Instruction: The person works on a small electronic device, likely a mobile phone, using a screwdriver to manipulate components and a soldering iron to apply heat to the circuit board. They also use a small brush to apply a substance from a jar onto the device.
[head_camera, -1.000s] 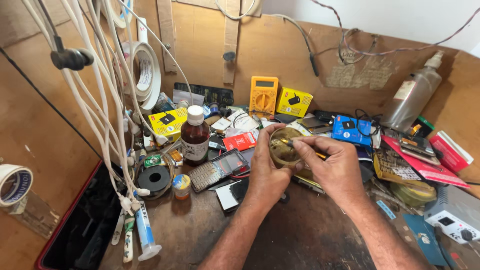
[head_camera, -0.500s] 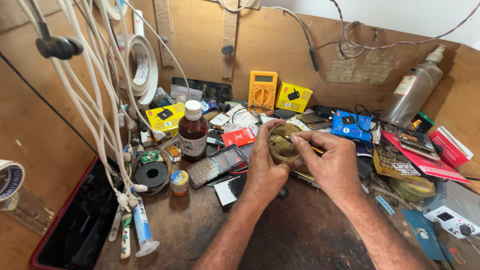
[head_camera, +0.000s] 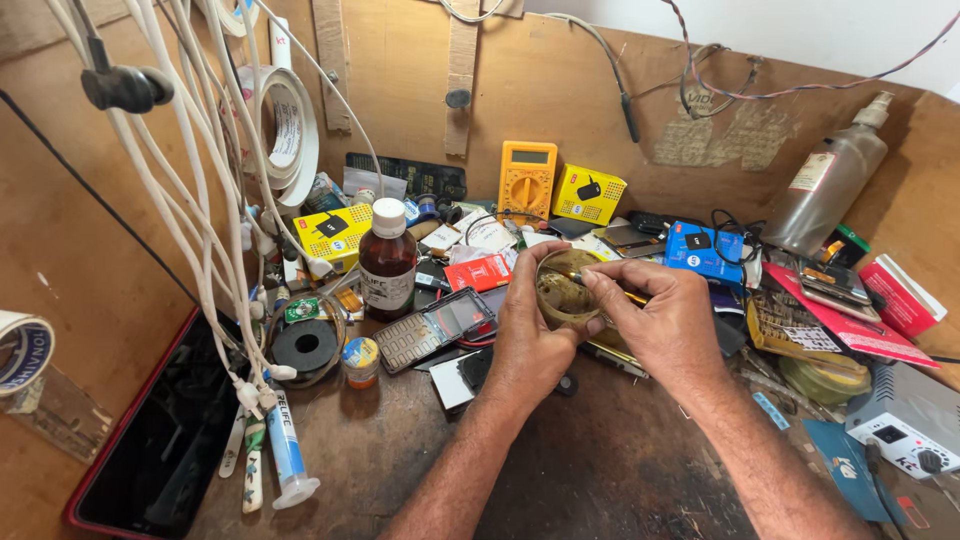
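Left hand (head_camera: 528, 335) clamps small round tin (head_camera: 562, 290) tilted open toward viewer, mid-bench right of brown bottle (head_camera: 387, 262), so right hand (head_camera: 655, 320), fingers pinched on thin tool (head_camera: 612, 290), reaches its contents.

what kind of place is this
Probably a small electronics repair bench: a yellow multimeter leans on the plywood back wall, an opened keypad phone lies among parts, and white cables hang at left.

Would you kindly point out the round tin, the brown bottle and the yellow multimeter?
round tin (head_camera: 562, 292), head view, inner wall
brown bottle (head_camera: 387, 272), head view, label
yellow multimeter (head_camera: 527, 181), head view, dial
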